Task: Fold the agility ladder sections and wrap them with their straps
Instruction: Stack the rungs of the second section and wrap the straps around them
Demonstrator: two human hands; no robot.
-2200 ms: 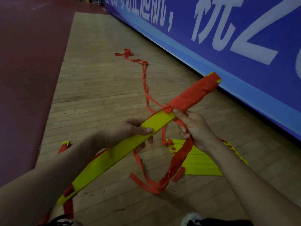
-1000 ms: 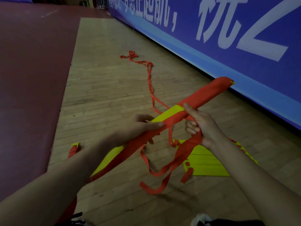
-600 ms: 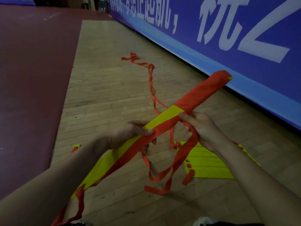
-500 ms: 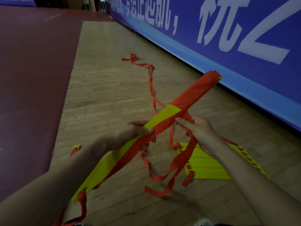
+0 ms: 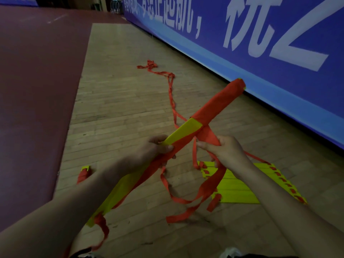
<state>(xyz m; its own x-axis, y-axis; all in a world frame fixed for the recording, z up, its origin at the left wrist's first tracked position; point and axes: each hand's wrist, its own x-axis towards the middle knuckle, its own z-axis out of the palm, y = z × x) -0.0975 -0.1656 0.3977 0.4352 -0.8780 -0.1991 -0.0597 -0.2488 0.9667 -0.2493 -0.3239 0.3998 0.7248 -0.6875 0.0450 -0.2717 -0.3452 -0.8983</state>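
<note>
Rung bundle aloft, long axis slanting away rightward. Left hand clasps bundle mid-length. Right hand just right of bundle, pinching strap (taut, at wrap edge). Next turn likely crosses axis.

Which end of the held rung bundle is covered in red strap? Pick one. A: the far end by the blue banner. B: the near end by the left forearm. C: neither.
A: the far end is solid red; the near end shows bare yellow.
</note>
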